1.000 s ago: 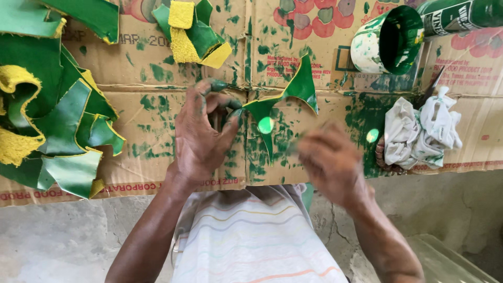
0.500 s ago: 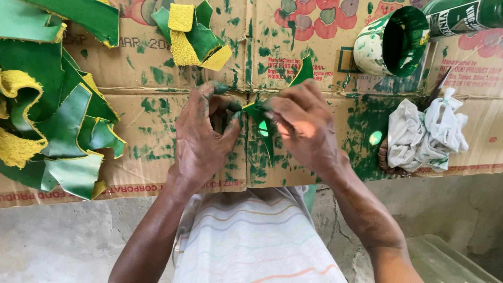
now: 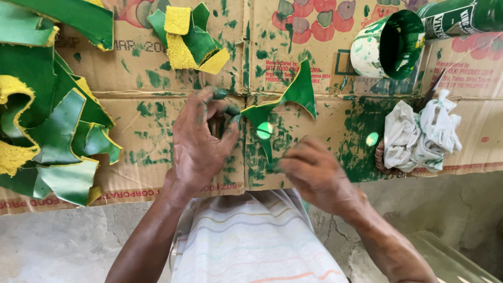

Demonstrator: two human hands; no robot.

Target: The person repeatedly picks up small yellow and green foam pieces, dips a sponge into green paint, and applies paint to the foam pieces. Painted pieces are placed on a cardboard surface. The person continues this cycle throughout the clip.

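Left hand point(image 3: 201, 141) pinched shut on the left tip of a curved, pointed green-painted leather piece point(image 3: 283, 105) lying on flattened, paint-smeared brown cardboard point(image 3: 325, 84). Right hand point(image 3: 314, 173) blurred, fingers curled near the piece's lower point; contact impossible to tell. Green-stained paint can point(image 3: 387, 44) and crumpled white rag point(image 3: 422, 133) to the right; heap of green-and-yellow cut pieces point(image 3: 47, 131) to the left.

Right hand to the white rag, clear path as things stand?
Probably yes. The right hand sits at the green cut piece; only bare paint-stained cardboard lies between it and the white rag. Nothing blocks that stretch.
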